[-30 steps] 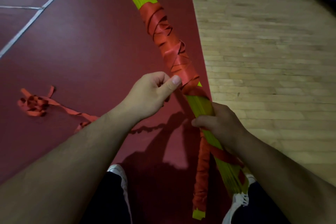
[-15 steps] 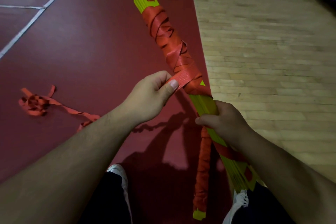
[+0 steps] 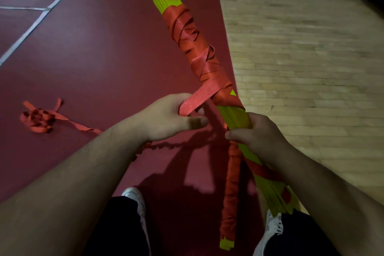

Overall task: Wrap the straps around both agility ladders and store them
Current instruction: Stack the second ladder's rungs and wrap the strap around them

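The left hand (image 3: 166, 116) has drawn away from the bundle since half a second ago. Then its thumb lay against the wrapping; now the hand sits out to the side, with a flat run of red strap (image 3: 199, 97) stretched taut between it and the held ladder (image 3: 234, 115). Its fingers are curled round the strap, and the thumb points toward the right hand underneath the band. The right hand (image 3: 255, 133) has not shifted its grip: fingers and thumb are closed round the bare yellow-green slats just below the wrapped part.

Nearer than the hands, two white shoes show, and behind the right wrist a single red turn crosses the slats. Below and between the hands lies the second ladder (image 3: 230, 189) on the red floor (image 3: 104, 48) — bound in red along nearly its whole length, with a yellow-green end showing at the near side.

Beyond the hands the held ladder slants up and away, thick with crossed red turns as far as its bare yellow-green tip. Left of the left hand, well apart from it, a loose heap (image 3: 39, 118) of strap lies on the floor, and a trail from it passes under the left forearm. To the right of the right hand runs a wooden floor (image 3: 301, 68).
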